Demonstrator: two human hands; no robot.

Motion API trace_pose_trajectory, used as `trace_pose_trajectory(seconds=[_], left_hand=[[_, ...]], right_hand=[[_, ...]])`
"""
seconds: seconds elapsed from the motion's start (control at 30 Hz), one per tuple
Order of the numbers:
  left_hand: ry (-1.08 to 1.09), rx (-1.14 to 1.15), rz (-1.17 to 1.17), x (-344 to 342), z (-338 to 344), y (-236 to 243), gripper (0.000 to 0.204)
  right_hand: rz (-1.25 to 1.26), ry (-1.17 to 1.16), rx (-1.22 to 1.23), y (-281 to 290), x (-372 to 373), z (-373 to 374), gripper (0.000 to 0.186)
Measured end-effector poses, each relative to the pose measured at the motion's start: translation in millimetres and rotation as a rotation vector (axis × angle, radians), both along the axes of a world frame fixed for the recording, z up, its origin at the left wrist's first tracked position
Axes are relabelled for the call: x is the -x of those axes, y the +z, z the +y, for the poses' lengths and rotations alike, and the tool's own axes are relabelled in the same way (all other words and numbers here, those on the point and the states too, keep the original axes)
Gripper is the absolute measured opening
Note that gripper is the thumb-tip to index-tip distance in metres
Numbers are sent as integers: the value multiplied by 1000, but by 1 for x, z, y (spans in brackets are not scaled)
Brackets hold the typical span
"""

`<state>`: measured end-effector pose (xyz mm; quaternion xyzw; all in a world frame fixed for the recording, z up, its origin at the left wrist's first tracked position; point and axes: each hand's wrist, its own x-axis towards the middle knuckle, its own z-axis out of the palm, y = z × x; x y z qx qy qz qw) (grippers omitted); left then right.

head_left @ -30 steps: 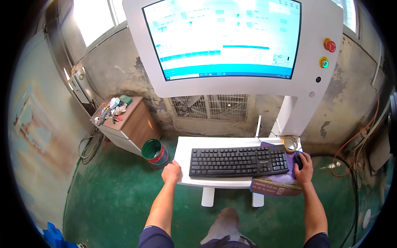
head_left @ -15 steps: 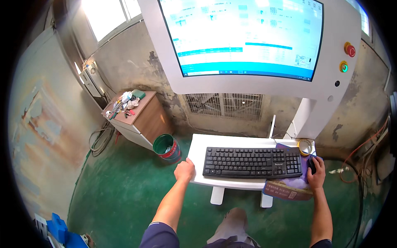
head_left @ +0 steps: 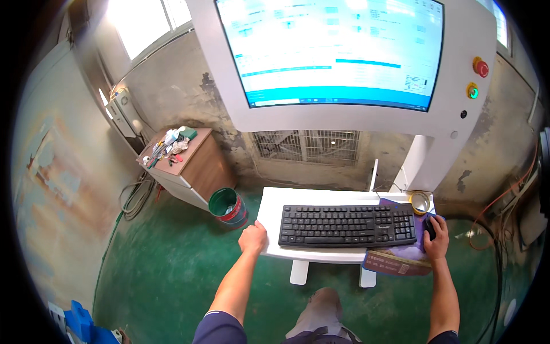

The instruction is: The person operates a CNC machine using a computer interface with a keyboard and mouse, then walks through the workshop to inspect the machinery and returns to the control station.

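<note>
My left hand (head_left: pixel 252 237) is closed round the left front edge of a white keyboard shelf (head_left: pixel 274 198), its thumb resting near the corner. At the shelf's right end, my right hand (head_left: pixel 437 239) is curled over a black computer mouse (head_left: pixel 429 227), which it partly hides. The mouse lies on a purple and brown mouse pad (head_left: pixel 395 261) that hangs over the front edge. Between my hands sits a black keyboard (head_left: pixel 346 225), touched by neither. Above them, a large lit screen (head_left: pixel 338 51) shows a white and blue window.
A yellowish tape roll (head_left: pixel 420 202) lies behind the mouse. Red (head_left: pixel 481 69) and green-lit (head_left: pixel 472 91) buttons sit right of the screen. A green and red bucket (head_left: pixel 228 208) stands left of the shelf, by a wooden cabinet (head_left: pixel 207 166) topped with tools. Cables (head_left: pixel 497 264) run along the floor at right.
The whole view has shifted slightly to the left. Both hands keep their places, the left on the shelf edge and the right on the mouse.
</note>
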<state>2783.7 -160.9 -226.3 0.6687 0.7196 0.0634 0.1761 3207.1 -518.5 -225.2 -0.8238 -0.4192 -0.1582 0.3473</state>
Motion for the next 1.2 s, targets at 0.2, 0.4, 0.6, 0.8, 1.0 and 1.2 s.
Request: trace_pose_trajectory(seconds=[0.2, 0.4, 0.6, 0.8, 1.0, 1.2], left_hand=[[4, 7, -25, -4, -2, 4, 60], [11, 0, -40, -3, -3, 5, 61], [8, 13, -17, -2, -5, 7, 58], [6, 8, -19, -4, -4, 8, 58], [15, 10, -14, -4, -2, 6, 58], [11, 10, -16, -4, -3, 5, 58]], right_hand=[[-24, -4, 8, -7, -7, -5, 44], [-33, -1, 12, -9, -8, -5, 43], [-38, 8, -7, -8, -5, -5, 42], [-30, -12, 3, -3, -3, -4, 44], [-24, -16, 12, -3, -4, -3, 46], [-2, -13, -5, -2, -1, -4, 45]])
